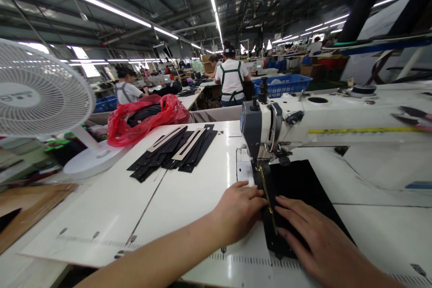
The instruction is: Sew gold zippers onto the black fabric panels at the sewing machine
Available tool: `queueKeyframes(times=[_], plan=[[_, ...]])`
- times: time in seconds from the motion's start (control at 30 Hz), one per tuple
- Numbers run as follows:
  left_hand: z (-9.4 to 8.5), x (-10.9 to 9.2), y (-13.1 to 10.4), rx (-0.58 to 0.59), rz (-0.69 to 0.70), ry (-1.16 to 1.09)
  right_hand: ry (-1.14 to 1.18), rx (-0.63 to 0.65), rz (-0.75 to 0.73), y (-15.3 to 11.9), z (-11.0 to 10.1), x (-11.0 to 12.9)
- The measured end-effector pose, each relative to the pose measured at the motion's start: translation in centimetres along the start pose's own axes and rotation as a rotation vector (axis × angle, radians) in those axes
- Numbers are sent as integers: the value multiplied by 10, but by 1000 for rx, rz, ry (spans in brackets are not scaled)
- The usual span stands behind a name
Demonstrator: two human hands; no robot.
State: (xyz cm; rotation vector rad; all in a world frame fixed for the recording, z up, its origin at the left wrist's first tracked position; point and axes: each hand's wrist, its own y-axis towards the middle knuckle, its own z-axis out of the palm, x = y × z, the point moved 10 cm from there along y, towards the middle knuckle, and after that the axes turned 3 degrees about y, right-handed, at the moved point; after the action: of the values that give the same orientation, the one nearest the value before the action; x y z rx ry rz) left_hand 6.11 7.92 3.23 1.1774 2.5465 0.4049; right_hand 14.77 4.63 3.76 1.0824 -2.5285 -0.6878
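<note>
A black fabric panel [300, 180] lies under the needle area of a white sewing machine [337, 112]. Along its left part runs a brass-toned zipper [266, 189], set in a black strip whose far end is beneath the presser foot. My left hand [238, 211] is closed at the strip's left edge, fingers bent and together beside the zipper; its thumb is hidden. On the other side, my right hand [313, 231] rests flat on the panel with its fingers apart, the tips close to the zipper.
Black strips [182, 153] with pale slotted pieces on top lie on the white table [189, 198]. Behind them is a red plastic bag [148, 117] with dark material. A white fan [43, 94] stands left. Scissors [413, 117] rest by the machine arm. People work beyond, near a blue basket [286, 84].
</note>
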Motion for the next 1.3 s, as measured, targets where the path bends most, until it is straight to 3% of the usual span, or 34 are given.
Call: queueKeyframes(times=[0.3, 0.5, 0.8, 1.07, 1.3], plan=[[-1, -6, -2, 24, -34, -58, -86, 9, -38, -6, -4, 8], [5, -7, 5, 74, 8, 62, -189, -10, -183, -6, -10, 29], [0, -23, -1, -102, 242, 361, -197, -101, -217, -8, -11, 28], [-5, -13, 4, 24, 179, 105, -234, -31, -226, 5, -16, 30], [-6, -5, 10, 101, 139, 9, -183, -86, -217, -5, -14, 27]])
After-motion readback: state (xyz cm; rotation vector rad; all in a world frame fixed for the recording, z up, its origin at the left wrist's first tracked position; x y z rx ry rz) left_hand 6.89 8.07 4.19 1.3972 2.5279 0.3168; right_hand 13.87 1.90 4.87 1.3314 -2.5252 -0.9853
